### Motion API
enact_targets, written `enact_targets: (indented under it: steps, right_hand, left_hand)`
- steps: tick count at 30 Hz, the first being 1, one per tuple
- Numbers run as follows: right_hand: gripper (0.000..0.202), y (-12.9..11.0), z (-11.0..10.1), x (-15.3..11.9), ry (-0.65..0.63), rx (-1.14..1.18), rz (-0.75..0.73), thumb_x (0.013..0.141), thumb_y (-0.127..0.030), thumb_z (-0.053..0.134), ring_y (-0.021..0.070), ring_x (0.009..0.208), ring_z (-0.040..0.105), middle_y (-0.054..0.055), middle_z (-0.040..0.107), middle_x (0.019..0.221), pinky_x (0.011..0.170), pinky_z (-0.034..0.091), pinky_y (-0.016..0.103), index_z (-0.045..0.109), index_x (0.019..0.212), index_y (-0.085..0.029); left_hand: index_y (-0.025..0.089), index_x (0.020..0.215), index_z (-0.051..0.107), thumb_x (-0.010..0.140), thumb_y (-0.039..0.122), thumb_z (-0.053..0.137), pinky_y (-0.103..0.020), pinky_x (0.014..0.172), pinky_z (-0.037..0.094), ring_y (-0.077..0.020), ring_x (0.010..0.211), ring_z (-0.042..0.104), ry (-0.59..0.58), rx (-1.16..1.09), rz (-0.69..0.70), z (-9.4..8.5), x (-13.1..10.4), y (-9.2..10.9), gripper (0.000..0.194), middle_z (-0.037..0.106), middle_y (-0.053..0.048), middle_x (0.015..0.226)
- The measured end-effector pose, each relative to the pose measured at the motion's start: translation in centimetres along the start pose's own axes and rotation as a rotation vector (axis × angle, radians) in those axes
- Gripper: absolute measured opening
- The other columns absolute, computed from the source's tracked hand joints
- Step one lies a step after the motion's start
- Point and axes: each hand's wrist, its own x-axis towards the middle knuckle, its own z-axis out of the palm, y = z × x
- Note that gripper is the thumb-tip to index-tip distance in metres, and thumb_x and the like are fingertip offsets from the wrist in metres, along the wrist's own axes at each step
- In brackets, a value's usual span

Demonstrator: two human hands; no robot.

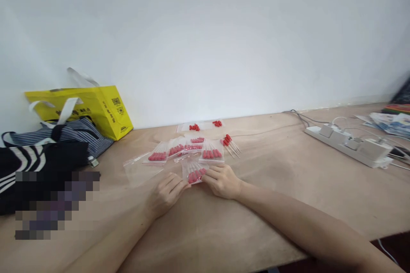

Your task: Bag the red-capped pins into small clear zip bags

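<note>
A clear zip bag [193, 169] holding several red-tipped white sticks lies flat on the table in front of me. My left hand [168, 191] pinches its lower left corner between thumb and fingers. At the lower right edge, my right hand [222, 180] is closed on the same bag, its curled fingers covering part of it. Just beyond sit more filled bags, among them one on the right [212, 153] and one on the left [157, 156]. Loose red-tipped sticks [231, 145] lie to the right of these. An unfilled clear bag [137, 169] rests left of my hands.
Further bags with red tips [194, 127] lie by the wall. On the left are a yellow tote bag [109, 111], a striped bag [92, 134] and dark cloth [64, 158]. A white power strip [346, 147] with chargers and cables occupies the right, near papers [390, 123].
</note>
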Motion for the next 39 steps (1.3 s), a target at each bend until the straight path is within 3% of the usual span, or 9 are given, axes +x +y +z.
enact_targets:
  steps: [4,7,9,13,18,21,29,35,39]
  right_hand:
    - [0.015,0.6,-0.7,-1.0,-0.036,0.121,0.196,0.086,-0.014,0.033,0.0113,0.053,0.051,0.002,0.059,0.069,0.046,0.03,0.023,0.047,0.082,-0.018]
    - [0.009,0.5,-1.0,-1.1,0.013,0.395,0.478,0.088,-0.019,0.031,0.0112,0.053,0.054,0.004,0.06,0.074,0.049,0.038,0.022,0.04,0.085,-0.019]
    - [0.009,0.2,-0.9,-0.9,0.068,0.602,0.68,0.089,-0.023,0.031,0.0108,0.046,0.053,0.0,0.057,0.063,0.047,0.041,0.022,0.036,0.083,-0.02]
    - [0.014,0.7,-0.2,-0.7,0.244,0.782,0.935,0.089,-0.033,0.033,0.0123,0.043,0.053,-0.002,0.053,0.059,0.042,0.041,0.024,0.033,0.08,-0.023]
    - [0.014,4.3,1.0,-0.9,0.374,0.503,1.001,0.087,-0.034,0.036,0.0148,0.056,0.055,0.002,0.055,0.068,0.051,0.044,0.027,0.035,0.08,-0.022]
    - [0.01,6.6,2.2,-0.4,0.263,0.271,1.012,0.088,-0.028,0.031,0.0165,0.066,0.056,0.006,0.057,0.077,0.059,0.044,0.029,0.037,0.085,-0.02]
    - [0.01,7.1,5.0,1.0,-0.1,0.133,0.885,0.081,-0.013,0.038,0.0194,0.071,0.055,0.009,0.058,0.077,0.063,0.04,0.03,0.047,0.082,-0.016]
    - [0.009,5.5,1.8,-0.4,-0.155,0.147,0.616,0.077,-0.025,0.054,0.0214,0.09,0.05,0.01,0.058,0.095,0.08,0.038,0.036,0.056,0.081,-0.017]
    - [0.009,3.5,-1.4,-1.7,-0.135,0.341,0.513,0.079,-0.023,0.053,0.0171,0.08,0.051,0.006,0.059,0.083,0.074,0.041,0.033,0.058,0.077,-0.017]
  left_hand:
    - [0.017,0.087,0.053,0.089,0.031,0.036,-0.029,0.067,0.046,-0.0181,0.072,0.058,-0.088,-0.041,-0.32,-0.7,-1.6,-2.4,0.022,0.061,-0.005,0.077]
    - [0.014,0.094,0.052,0.083,0.04,0.033,-0.04,0.081,0.043,-0.0275,0.093,0.055,-0.249,0.159,-0.746,-0.8,-3.5,-5.2,0.034,0.06,-0.012,0.094]
    - [0.006,0.113,0.045,0.079,0.045,0.032,-0.041,0.093,0.036,-0.0303,0.114,0.043,-0.458,0.204,-0.948,-0.7,-4.8,-6.7,0.054,0.05,-0.019,0.118]
    - [-0.003,0.119,0.043,0.075,0.054,0.027,-0.043,0.098,0.031,-0.0325,0.121,0.037,-0.757,0.136,-1.096,-0.5,-6.4,-7.4,0.075,0.042,-0.023,0.128]
    - [-0.007,0.122,0.041,0.072,0.059,0.024,-0.045,0.1,0.027,-0.0343,0.124,0.031,-0.839,0.141,-1.122,-1.8,-6.8,-5.2,0.085,0.036,-0.024,0.131]
    - [-0.008,0.124,0.04,0.073,0.059,0.023,-0.045,0.101,0.026,-0.0335,0.124,0.031,-0.888,0.161,-1.114,-3.1,-6.7,-3.1,0.085,0.035,-0.024,0.132]
    - [0.015,0.125,0.047,0.08,0.049,0.04,-0.04,0.086,0.045,-0.0299,0.107,0.052,-0.568,0.062,-0.708,-4.7,-6.8,4.4,0.057,0.05,-0.012,0.124]
    - [0.027,0.137,0.019,0.081,0.037,0.05,-0.035,0.08,0.05,-0.0257,0.106,0.054,-0.501,-0.129,-0.429,-4.8,-4.6,6.3,0.065,0.044,-0.007,0.13]
    - [0.027,0.127,0.041,0.081,0.02,0.047,-0.032,0.086,0.049,-0.02,0.109,0.052,-0.571,-0.387,-0.276,-5.0,-1.2,4.6,0.047,0.05,-0.003,0.126]
